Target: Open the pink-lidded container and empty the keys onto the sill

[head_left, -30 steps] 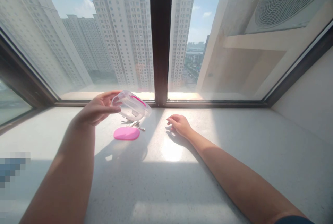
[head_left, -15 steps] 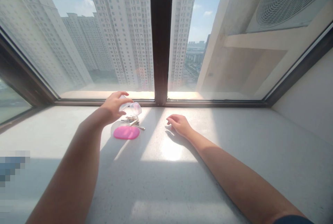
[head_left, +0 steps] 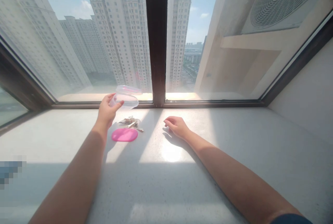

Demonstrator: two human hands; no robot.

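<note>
My left hand [head_left: 108,109] grips a clear plastic container [head_left: 126,101] by its left side, thumb across the front, and holds it up near the window. The container is tilted, and its inside looks bare. Below it, a small heap of slim metal tools [head_left: 132,122] lies on the white sill, their exact kind too small to make out. An oval pink lid [head_left: 125,135] rests flat just in front of the heap. Further right, my right hand [head_left: 177,126] lies on its side on the sill with fingers curled together, touching none of these things.
The pale stone sill [head_left: 166,189] runs up to a dark window frame [head_left: 157,43]. Sunlight and shadow bands cross it. A wall [head_left: 307,99] bounds the right side. A blurred blue patch [head_left: 10,170] shows at the left edge.
My left hand has raised the clear container off the metal tools and turned it, so more of it shows. My right hand has stayed put. The view has shifted slightly.
</note>
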